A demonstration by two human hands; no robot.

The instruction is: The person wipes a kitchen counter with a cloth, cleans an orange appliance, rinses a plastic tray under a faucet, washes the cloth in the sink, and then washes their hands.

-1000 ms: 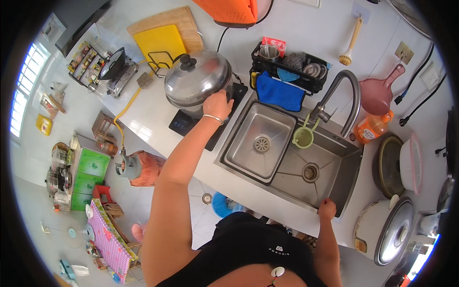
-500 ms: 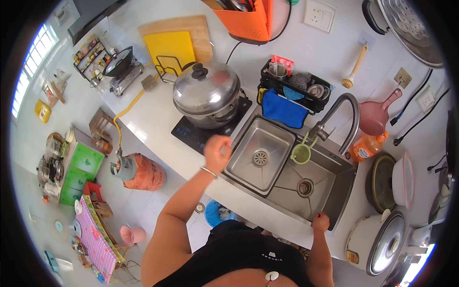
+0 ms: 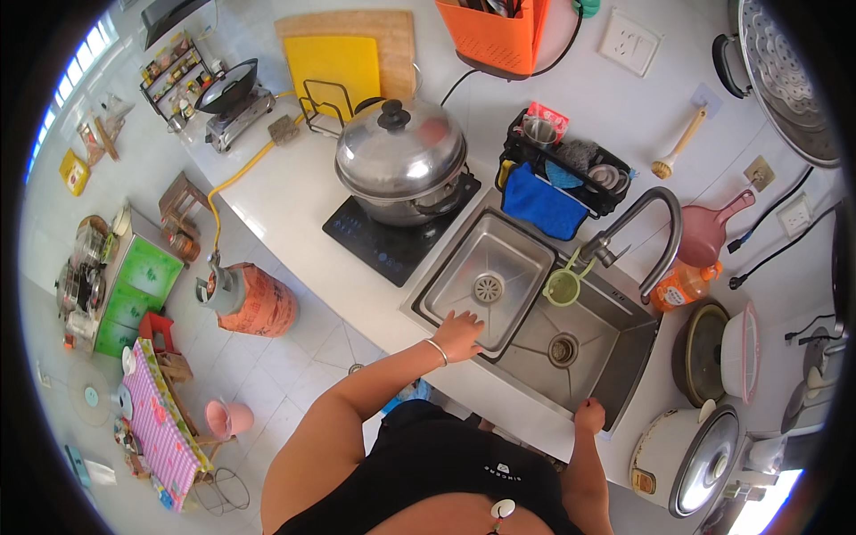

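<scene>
At the near rim of the small steel basin lies my left hand, fingers spread and nothing held. My right hand is closed at the front edge of the double sink; its curled fingers hide whatever may be inside. The small basin sits in the sink's left part, bare down to its drain. A green strainer cup hangs beside the grey faucet. Left of the sink, a large lidded steel pot stands on a black induction cooktop.
A black rack with a blue cloth stands behind the sink. To the right are an orange bottle, basins and a white cooker. An orange gas cylinder stands on the floor to the left.
My left hand has come down and right from beside the cooktop to the small basin's near rim, its fingers opening out. My right hand stays at the sink's front edge. The view has shifted slightly.
</scene>
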